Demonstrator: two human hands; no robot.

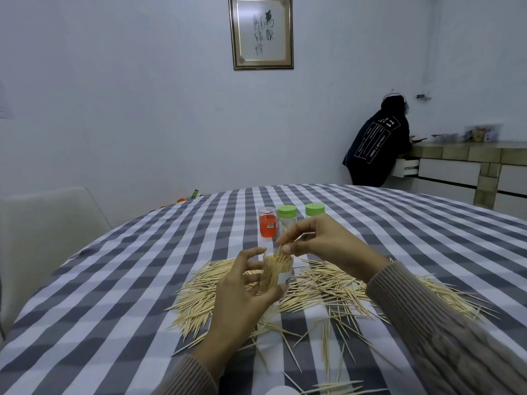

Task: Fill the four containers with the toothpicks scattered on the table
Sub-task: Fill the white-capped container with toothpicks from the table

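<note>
My left hand [242, 292] grips a clear open container [281, 273] packed with toothpicks, lifted a little above the table. Just above its mouth, my right hand [316, 240] pinches a few toothpicks whose tips reach into the opening. Scattered toothpicks [328, 283] lie in a broad heap around and under both hands. Behind the hands stand a container with an orange label [268, 226] and two containers with green lids [286, 215] [314, 210]; my right hand partly hides the green-lidded pair.
The round table carries a grey and white checked cloth [142, 266]. A pale chair [48, 223] stands at the left. A person in a dark jacket [376, 146] leans on a counter with drawers [456, 166] at the back right.
</note>
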